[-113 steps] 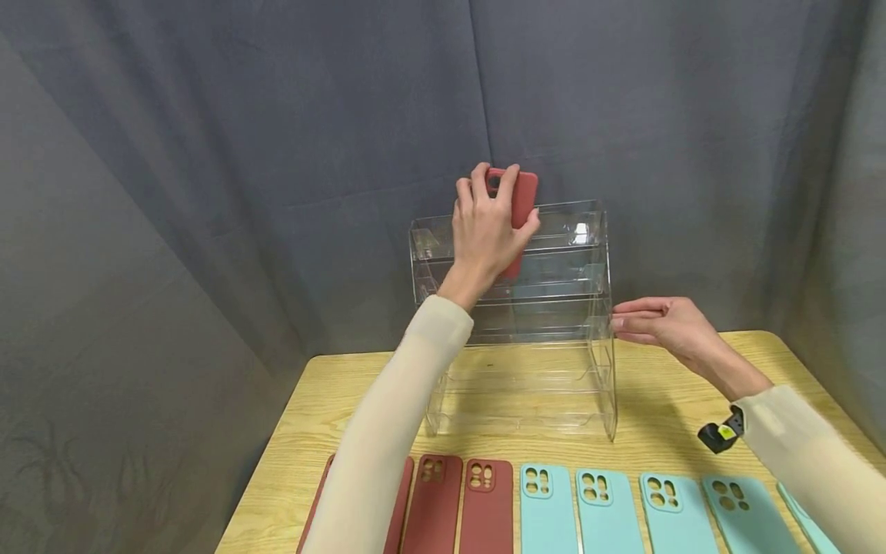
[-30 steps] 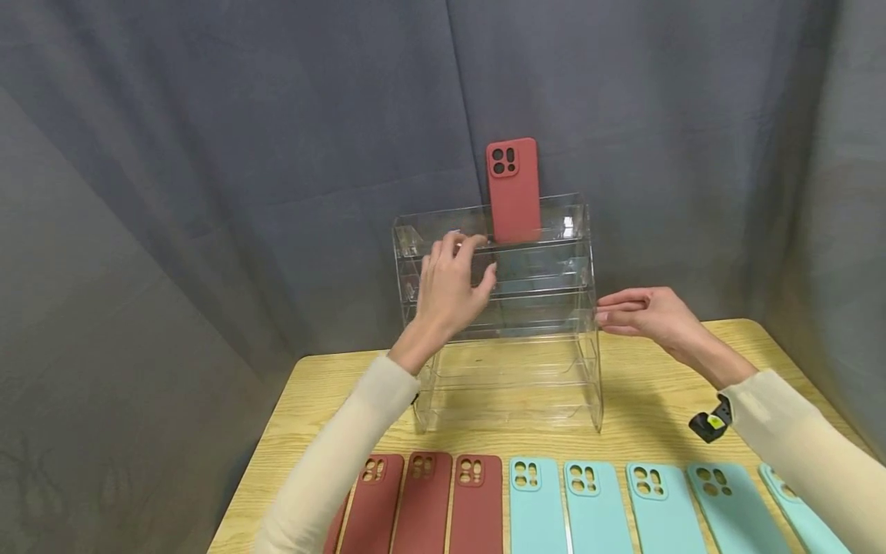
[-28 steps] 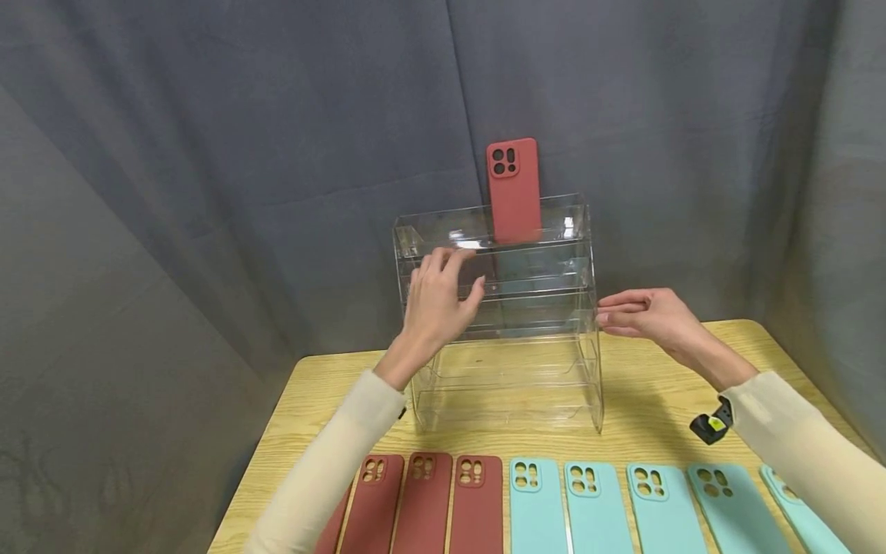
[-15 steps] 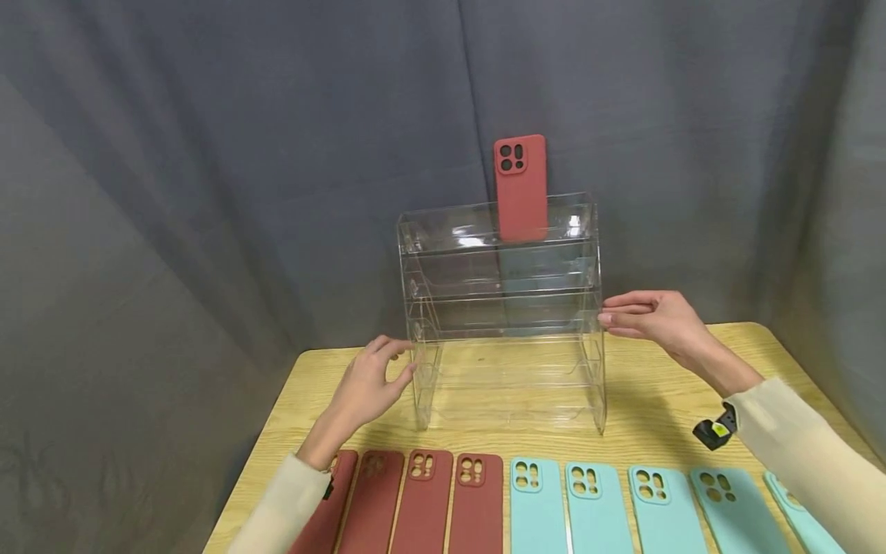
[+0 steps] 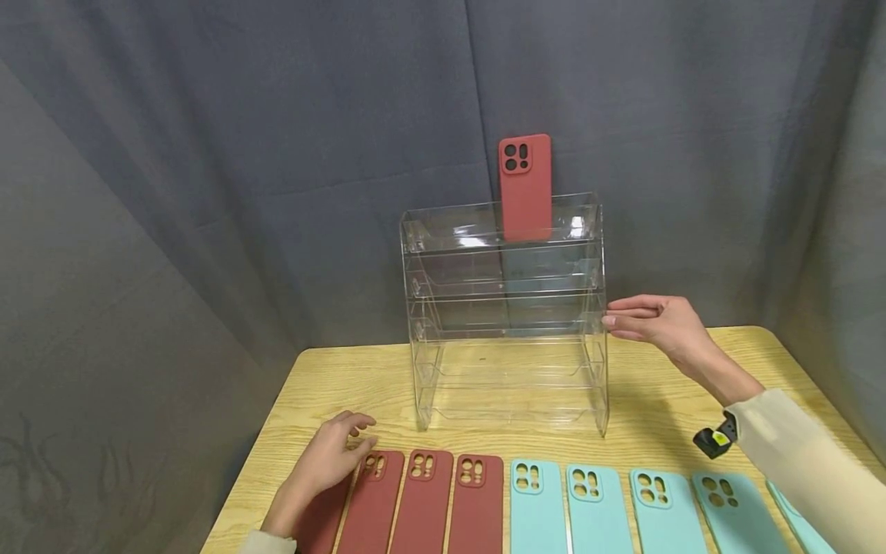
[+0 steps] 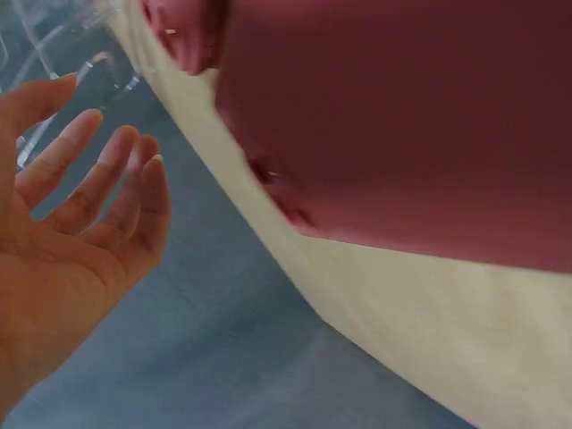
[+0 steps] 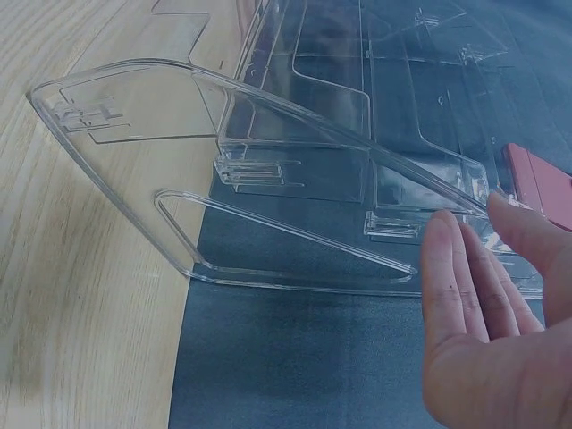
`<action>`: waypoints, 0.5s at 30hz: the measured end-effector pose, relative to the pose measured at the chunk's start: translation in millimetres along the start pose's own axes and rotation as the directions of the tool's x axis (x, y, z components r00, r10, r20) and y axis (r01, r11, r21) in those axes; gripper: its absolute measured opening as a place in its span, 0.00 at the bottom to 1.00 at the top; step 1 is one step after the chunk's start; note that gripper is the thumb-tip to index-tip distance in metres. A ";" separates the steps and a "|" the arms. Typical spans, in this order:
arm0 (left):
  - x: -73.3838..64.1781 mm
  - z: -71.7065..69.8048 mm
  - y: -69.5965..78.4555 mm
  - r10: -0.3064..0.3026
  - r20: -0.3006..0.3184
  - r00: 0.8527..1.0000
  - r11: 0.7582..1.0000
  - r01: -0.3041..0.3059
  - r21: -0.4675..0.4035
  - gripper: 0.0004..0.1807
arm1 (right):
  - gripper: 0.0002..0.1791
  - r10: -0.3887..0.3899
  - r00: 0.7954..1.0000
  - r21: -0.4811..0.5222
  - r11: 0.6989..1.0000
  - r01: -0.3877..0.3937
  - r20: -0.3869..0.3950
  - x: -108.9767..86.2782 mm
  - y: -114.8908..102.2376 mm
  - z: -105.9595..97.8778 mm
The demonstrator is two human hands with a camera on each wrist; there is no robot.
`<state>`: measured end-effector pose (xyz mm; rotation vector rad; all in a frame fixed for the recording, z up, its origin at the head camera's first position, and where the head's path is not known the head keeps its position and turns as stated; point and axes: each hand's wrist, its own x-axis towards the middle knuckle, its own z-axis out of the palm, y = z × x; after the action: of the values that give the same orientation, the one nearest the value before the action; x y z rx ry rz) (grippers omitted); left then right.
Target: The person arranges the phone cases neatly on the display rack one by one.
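Note:
A clear acrylic tiered display rack [image 5: 508, 392] stands on the wooden table. In its top tier a red phone case [image 5: 526, 192] leans upright, camera cutouts uppermost. My left hand [image 5: 325, 458], loosely bent and holding nothing, hovers over the left end of a row of dark red phone cases [image 5: 421, 508]; the left wrist view shows the bare palm [image 6: 63, 268] and part of a red case [image 6: 393, 125]. With fingers extended, my right hand [image 5: 667, 327] touches the rack's right side; the right wrist view shows its fingertips and thumb by the clear side panel [image 7: 295, 277].
Light blue phone cases [image 5: 540, 512] continue the row to the right along the table's [image 5: 346, 385] near side, some cut off by the frame or the right sleeve [image 5: 810, 454]. A grey curtain [image 5: 311, 154] hangs behind and beside the table.
The left hand let go of the red case in the rack's top tier, then came down and left to the dark red cases. The right hand stays at the rack's side.

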<state>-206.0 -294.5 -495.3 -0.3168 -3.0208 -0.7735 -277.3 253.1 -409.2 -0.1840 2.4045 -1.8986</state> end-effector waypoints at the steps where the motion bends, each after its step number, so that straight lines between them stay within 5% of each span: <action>1: -3.6 1.3 -4.2 -0.016 0.000 1.000 1.000 0.016 -0.010 0.15 | 0.37 -0.004 1.000 0.000 1.000 0.004 0.000 0.1 0.6 0.1; 7: -20.3 2.8 -21.3 -0.079 -0.018 0.997 0.997 0.079 -0.006 0.15 | 0.36 -0.006 1.000 0.020 1.000 0.006 0.011 1.3 3.2 1.4; 15: -33.7 3.7 -31.7 -0.054 -0.045 0.998 0.995 0.058 0.087 0.15 | 0.35 -0.012 1.000 0.047 0.999 0.012 0.008 0.2 5.0 1.1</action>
<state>-179.1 -326.5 -515.5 -0.2125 -3.0242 -0.6393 -277.5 253.2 -414.2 -0.2032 2.3563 -1.9538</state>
